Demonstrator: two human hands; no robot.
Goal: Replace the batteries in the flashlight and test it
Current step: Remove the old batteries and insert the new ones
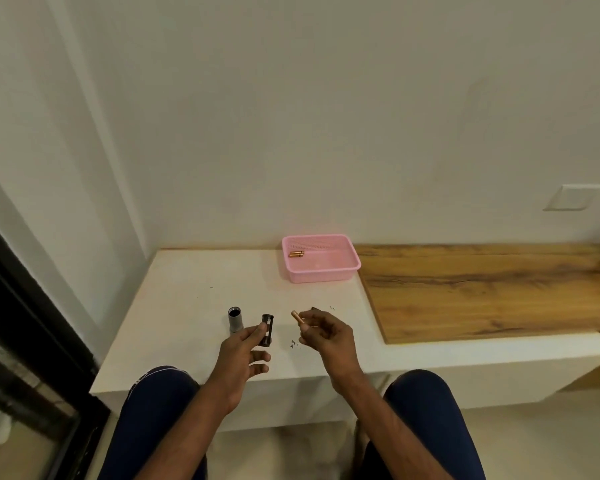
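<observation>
1. The left hand pinches a black battery holder between thumb and forefinger, holding it upright above the white table; the other fingers are loosely curled and hold nothing.
2. The right hand grips one copper-coloured battery at the fingertips — its free end points up and to the left, toward the holder, with a clear gap between them.
3. The grey flashlight body lies on the table just left of the left hand, its open end facing away from the person.
4. A pink basket sits at the far edge of the table, near the wall — two more batteries lie in its left corner.
5. A small dark piece lies on the table just beyond the right hand; what it is cannot be told.
</observation>
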